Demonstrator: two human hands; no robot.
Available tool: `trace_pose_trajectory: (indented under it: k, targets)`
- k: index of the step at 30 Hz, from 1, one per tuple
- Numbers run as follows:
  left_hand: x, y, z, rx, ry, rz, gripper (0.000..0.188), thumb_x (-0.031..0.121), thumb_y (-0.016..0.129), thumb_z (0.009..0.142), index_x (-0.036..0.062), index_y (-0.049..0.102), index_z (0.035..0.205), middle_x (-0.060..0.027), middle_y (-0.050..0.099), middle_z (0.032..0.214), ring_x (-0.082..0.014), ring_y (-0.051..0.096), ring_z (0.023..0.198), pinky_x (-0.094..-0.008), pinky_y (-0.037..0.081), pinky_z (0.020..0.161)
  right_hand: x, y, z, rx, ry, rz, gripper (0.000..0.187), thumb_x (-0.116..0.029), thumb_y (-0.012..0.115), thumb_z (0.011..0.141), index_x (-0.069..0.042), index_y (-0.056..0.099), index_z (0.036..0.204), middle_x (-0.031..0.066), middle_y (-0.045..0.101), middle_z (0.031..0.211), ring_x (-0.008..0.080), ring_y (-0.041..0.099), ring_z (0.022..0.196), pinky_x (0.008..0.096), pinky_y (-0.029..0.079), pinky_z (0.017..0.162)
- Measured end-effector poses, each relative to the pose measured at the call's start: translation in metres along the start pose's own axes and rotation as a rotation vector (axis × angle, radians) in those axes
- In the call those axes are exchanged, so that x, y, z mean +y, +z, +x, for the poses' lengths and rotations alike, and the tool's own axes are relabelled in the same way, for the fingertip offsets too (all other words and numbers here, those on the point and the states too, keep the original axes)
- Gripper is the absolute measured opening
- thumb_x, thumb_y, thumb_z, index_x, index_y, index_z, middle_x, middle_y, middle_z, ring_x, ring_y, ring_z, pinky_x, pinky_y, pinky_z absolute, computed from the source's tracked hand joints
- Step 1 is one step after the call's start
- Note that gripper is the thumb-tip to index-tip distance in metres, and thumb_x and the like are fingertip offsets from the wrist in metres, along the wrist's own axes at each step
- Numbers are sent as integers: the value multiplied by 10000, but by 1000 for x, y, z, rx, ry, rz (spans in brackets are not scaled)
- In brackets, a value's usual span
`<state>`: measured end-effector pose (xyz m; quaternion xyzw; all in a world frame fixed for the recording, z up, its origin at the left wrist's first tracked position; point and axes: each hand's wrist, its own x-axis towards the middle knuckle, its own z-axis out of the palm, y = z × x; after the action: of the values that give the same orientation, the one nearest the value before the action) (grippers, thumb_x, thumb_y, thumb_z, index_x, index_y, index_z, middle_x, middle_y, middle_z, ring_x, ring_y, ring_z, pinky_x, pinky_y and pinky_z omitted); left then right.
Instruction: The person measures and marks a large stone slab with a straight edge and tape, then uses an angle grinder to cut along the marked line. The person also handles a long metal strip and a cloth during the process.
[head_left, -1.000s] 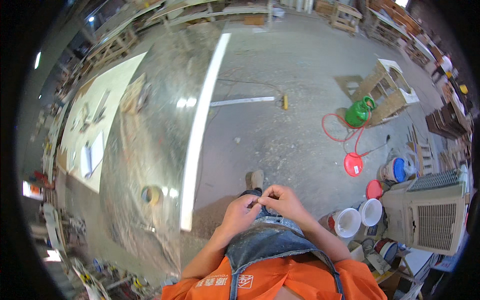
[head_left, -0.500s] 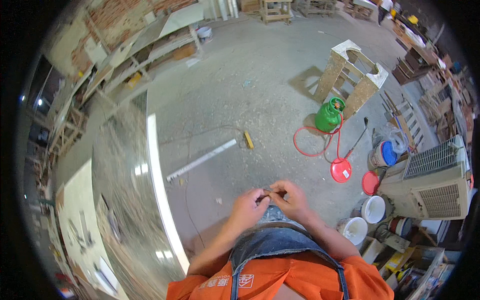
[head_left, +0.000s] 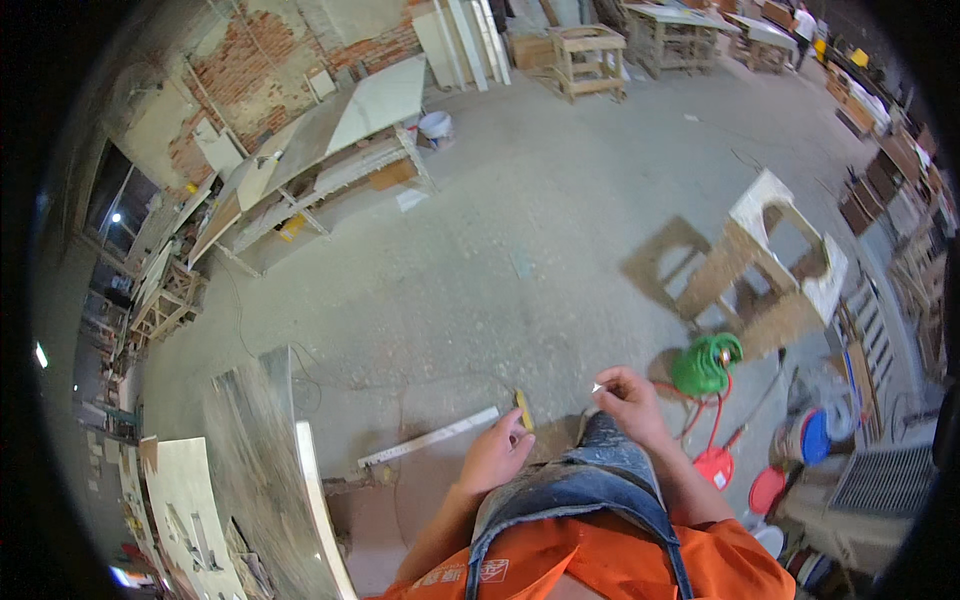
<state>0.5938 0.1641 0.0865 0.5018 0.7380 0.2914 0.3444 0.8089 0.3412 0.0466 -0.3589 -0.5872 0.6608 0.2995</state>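
Note:
My hands are apart in front of my dark apron (head_left: 570,495). My right hand (head_left: 630,400) is closed, with a small pale, shiny piece (head_left: 597,388) pinched at its fingertips; the piece is too small to name. Lower and to the left is my left hand (head_left: 495,457), its fingers loosely bent and apart, with nothing seen in it. On the floor beyond its fingertips lies a small yellow object (head_left: 523,408). A long white strip (head_left: 430,438) lies on the floor just left of that.
At my left stands a grey veined slab (head_left: 250,440) with a white edge. A green gas bottle (head_left: 700,365) with a red hose is at my right, below a tipped-looking wooden stand (head_left: 765,260). Far left is a long workbench (head_left: 330,145). Buckets (head_left: 803,437) and an air cooler (head_left: 850,510) crowd the right.
My hands, together before, have separated: the right went rightward with the small piece, the left dropped lower and left. The view has tilted up, showing more of the far workshop.

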Motion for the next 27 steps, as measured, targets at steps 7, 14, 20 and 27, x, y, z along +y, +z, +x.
trace_pose_trajectory:
  k: [7, 14, 20, 27]
  targets:
    - [2, -55, 179, 252, -146, -154, 465, 277, 680, 953, -2, 616, 1319, -183, 745, 1051, -307, 730, 958, -393, 564, 852, -61, -95, 254, 193, -255, -805, 310, -108, 747, 867, -26, 655, 1151, 126, 700, 992, 266, 681, 876, 380, 548, 780]
    - [-26, -184, 426, 384, -156, 49, 352, 250, 675, 958, 14, 656, 1219, -161, 728, 972, -269, 710, 878, -370, 557, 818, 34, -193, 468, 285, -134, -1063, 357, -208, 691, 883, -22, 675, 1187, 258, 681, 1128, 467, 630, 1066, 517, 518, 910]
    - [62, -376, 638, 848, 377, -140, 306, 78, 673, 939, 2, 653, 1235, -125, 690, 1127, -199, 654, 1063, -341, 507, 944, 160, -278, 526, -119, 742, -1092, 369, -322, 653, 918, -49, 684, 1165, 217, 713, 1139, 379, 697, 1025, 528, 564, 815]
    - [195, -530, 814, 1075, 1126, 44, 698, 385, 711, 938, 0, 483, 1474, -215, 626, 1351, -334, 621, 1229, -460, 480, 1065, 199, -267, 683, -112, 1046, -632, 267, -272, 648, 931, -58, 687, 1086, 172, 708, 1023, 324, 676, 862, 465, 547, 688]
